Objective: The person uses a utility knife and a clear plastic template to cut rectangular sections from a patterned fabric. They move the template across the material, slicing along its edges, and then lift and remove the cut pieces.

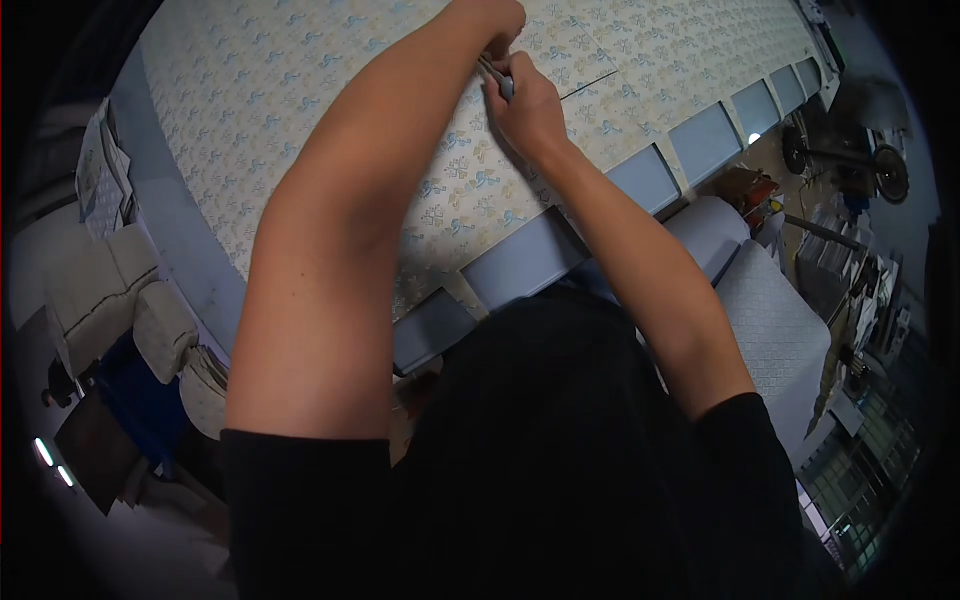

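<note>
A cream fabric sheet printed with small blue and beige motifs lies spread under both my hands. My right hand is closed around a small metal hand tool with a rounded grey part; its exact kind does not show. Just beyond the tool, my left hand reaches in at the top edge of the view with its fingers curled. Whatever those fingers hold is hidden. To the right of my right hand, a thin dark line runs across the fabric, perhaps a slit.
Rectangular grey openings line the sheet's near edge. A roll of pale quilted material leans at the right, before a cluttered rack. Cushioned beige pieces and a blue item are at the left.
</note>
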`<state>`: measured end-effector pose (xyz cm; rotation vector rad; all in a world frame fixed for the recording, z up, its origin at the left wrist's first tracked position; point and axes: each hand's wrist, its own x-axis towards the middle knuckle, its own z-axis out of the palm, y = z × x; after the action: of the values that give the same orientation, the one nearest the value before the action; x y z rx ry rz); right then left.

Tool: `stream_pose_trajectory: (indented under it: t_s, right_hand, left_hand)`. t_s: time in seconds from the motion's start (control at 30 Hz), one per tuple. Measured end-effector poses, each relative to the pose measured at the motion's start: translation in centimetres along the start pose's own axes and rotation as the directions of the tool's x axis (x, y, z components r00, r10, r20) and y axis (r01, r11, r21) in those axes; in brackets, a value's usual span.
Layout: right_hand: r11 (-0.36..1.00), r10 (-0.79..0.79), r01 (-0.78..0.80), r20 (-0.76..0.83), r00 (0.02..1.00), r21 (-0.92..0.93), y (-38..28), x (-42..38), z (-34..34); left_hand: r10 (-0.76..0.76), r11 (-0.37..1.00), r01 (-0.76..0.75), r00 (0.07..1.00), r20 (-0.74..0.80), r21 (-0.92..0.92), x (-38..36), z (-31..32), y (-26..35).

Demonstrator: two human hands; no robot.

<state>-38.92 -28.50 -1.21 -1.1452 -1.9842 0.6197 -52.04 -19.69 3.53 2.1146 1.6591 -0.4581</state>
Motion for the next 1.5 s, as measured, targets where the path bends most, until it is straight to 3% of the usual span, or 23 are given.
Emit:
stream_pose_trajectory:
  t_s: [0.1, 0.17, 0.23, 0.27, 0.3, 0.37, 0.4, 0.47, 0.63, 0.7, 0.73, 0.8, 0.9, 0.97, 1.07, 1.17, 1.23, 1.5]
  right_hand:
    - [0.986, 0.106, -0.115, 0.077, 0.991, 0.124, -0.1, -2.8, -3.4]
    - [0.966, 0.195, -0.204, 0.076, 0.978, 0.158, 0.6, -5.2, -6.1]
    - [0.939, 0.27, -0.274, 0.049, 0.962, 0.208, 1.1, -6.7, -8.5]
    - [0.884, 0.288, -0.283, 0.042, 0.957, 0.373, 2.8, -7.2, -9.1]
    - [0.88, 0.288, -0.281, 0.04, 0.957, 0.384, 4.2, -7.4, -9.9]
    - [0.889, 0.308, -0.274, -0.036, 0.951, 0.368, 6.5, -7.3, -11.2]
    - [0.842, 0.371, -0.335, -0.004, 0.929, 0.423, 6.1, -6.7, -12.1]
    - [0.85, 0.339, -0.305, -0.004, 0.941, 0.43, 7.3, -5.7, -12.6]
    - [0.842, 0.266, -0.271, 0.078, 0.961, 0.466, 9.1, -4.8, -12.4]
    - [0.889, 0.214, -0.234, 0.095, 0.972, 0.394, 8.9, -4.7, -12.7]
    - [0.88, 0.217, -0.241, 0.104, 0.971, 0.409, 8.7, -4.7, -12.8]
    - [0.871, 0.228, -0.254, 0.11, 0.967, 0.421, 8.6, -4.5, -13.0]
    - [0.836, 0.207, -0.269, 0.179, 0.962, 0.478, 9.3, -4.7, -13.0]
    - [0.828, 0.218, -0.296, 0.214, 0.952, 0.476, 9.2, -4.2, -13.1]
    - [0.835, 0.209, -0.282, 0.202, 0.957, 0.472, 9.5, -4.7, -12.9]
    - [0.843, 0.177, -0.227, 0.146, 0.973, 0.489, 9.8, -4.6, -12.2]
    - [0.844, 0.175, -0.219, 0.136, 0.975, 0.49, 9.8, -4.7, -12.5]
    - [0.825, 0.208, -0.288, 0.213, 0.955, 0.487, 8.9, -4.3, -13.1]
  left_hand:
    - [-0.026, 1.0, 0.026, 1.0, -0.013, 0.014, -0.1, -1.3, -1.3]
    - [-0.063, 0.959, 0.018, 0.987, -0.15, -0.284, -2.3, 0.2, -1.8]
    - [-0.127, 0.948, 0.057, 0.97, -0.209, -0.313, -3.9, 2.4, -2.0]
    - [-0.178, 0.935, 0.08, 0.949, -0.262, -0.347, -4.6, 3.6, -2.1]
    - [-0.233, 0.91, 0.102, 0.927, -0.293, -0.401, -5.7, 4.6, -2.2]
    - [-0.294, 0.874, 0.141, 0.915, -0.276, -0.466, -8.9, 5.9, -1.9]
    - [-0.353, 0.827, 0.173, 0.9, -0.255, -0.535, -10.6, 6.5, -1.8]
    - [-0.454, 0.741, 0.246, 0.869, -0.196, -0.625, -14.0, 7.6, -1.8]
    - [-0.683, 0.545, 0.378, 0.718, -0.135, -0.748, -22.0, 13.5, -4.0]
    - [-0.805, 0.538, 0.447, 0.523, -0.279, -0.715, -24.5, 15.2, -3.7]
    - [-0.811, 0.535, 0.464, 0.516, -0.276, -0.706, -25.4, 15.4, -2.5]
    - [-0.89, 0.451, 0.531, 0.324, -0.321, -0.717, -26.4, 16.0, 0.5]
    - [-0.845, 0.534, 0.475, 0.331, -0.421, -0.7, -25.7, 17.8, 6.3]
    - [-0.818, 0.574, 0.536, 0.337, -0.466, -0.619, -24.4, 21.4, 9.2]
    - [-0.834, 0.551, 0.554, 0.341, -0.434, -0.624, -23.2, 20.8, 12.6]
    - [-0.838, 0.544, 0.585, 0.344, -0.424, -0.602, -22.8, 20.2, 13.4]
    - [-0.819, 0.574, 0.58, 0.397, -0.415, -0.578, -22.9, 19.9, 13.4]
    - [-0.78, 0.624, 0.486, 0.44, -0.445, -0.612, -22.3, 19.2, 12.8]
